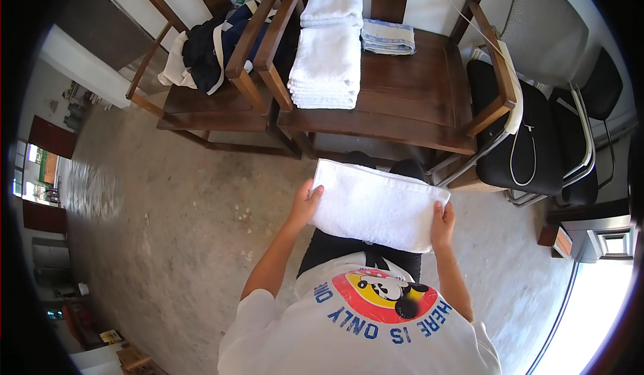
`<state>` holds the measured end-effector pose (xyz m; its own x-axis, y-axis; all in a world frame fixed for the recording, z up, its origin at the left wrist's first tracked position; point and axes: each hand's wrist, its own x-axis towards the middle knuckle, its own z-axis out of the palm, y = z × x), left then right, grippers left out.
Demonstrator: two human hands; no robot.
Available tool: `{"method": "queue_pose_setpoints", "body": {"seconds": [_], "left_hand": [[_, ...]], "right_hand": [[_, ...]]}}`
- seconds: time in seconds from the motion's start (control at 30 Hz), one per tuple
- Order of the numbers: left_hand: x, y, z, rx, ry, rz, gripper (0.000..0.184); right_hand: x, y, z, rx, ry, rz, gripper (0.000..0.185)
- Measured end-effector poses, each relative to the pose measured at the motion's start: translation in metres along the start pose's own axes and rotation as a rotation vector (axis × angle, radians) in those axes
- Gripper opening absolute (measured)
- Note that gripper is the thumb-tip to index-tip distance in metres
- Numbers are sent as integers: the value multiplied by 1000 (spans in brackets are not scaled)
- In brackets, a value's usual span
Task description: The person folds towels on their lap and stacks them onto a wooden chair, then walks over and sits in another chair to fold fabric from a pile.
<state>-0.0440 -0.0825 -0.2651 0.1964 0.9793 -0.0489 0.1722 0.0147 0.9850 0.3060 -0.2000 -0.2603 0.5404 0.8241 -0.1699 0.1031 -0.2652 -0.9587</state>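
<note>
A white towel [379, 204], folded into a wide rectangle, is held up in front of my body between both hands. My left hand [306, 204] grips its left edge, thumb on the near face and the other fingers hidden behind. At the right edge, my right hand [442, 224] pinches the towel the same way. Ahead on the wooden bench stands a neat stack of folded white towels [325, 70], with a smaller folded pile [332, 6] behind it. Beside them lies a folded blue-and-white towel [389, 37].
The wooden bench [422, 73] has armrests. To its left, a wooden armchair [208, 117] carries dark and pale clothing [208, 53]. Black metal-framed chairs [516, 127] stand at right, with a white cable [533, 153] hanging over one. A bright doorway [594, 314] lies at lower right.
</note>
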Motion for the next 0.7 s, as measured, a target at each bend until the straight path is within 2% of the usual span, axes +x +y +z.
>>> {"method": "queue_pose_setpoints", "body": {"seconds": [0.13,0.27,0.37,0.47,0.57,0.7], "left_hand": [[-1,20,-1,-20,29,31,19],[3,19,4,-68,37,58,19],[3,6,2,9,31,41,19],[0,-17,-10,96,-66,-184,21],[-10,-13,-14,-183,-97,-390,20],[-27,3,-25,-255,-178,-398,18]], "right_hand": [[-3,-20,9,71,111,-92,22],[4,-12,4,23,92,-49,22],[11,12,3,-65,56,0,22],[11,20,1,-163,53,58,22],[2,0,-1,-94,43,184,24],[-22,0,-16,-65,-74,257,28]]}}
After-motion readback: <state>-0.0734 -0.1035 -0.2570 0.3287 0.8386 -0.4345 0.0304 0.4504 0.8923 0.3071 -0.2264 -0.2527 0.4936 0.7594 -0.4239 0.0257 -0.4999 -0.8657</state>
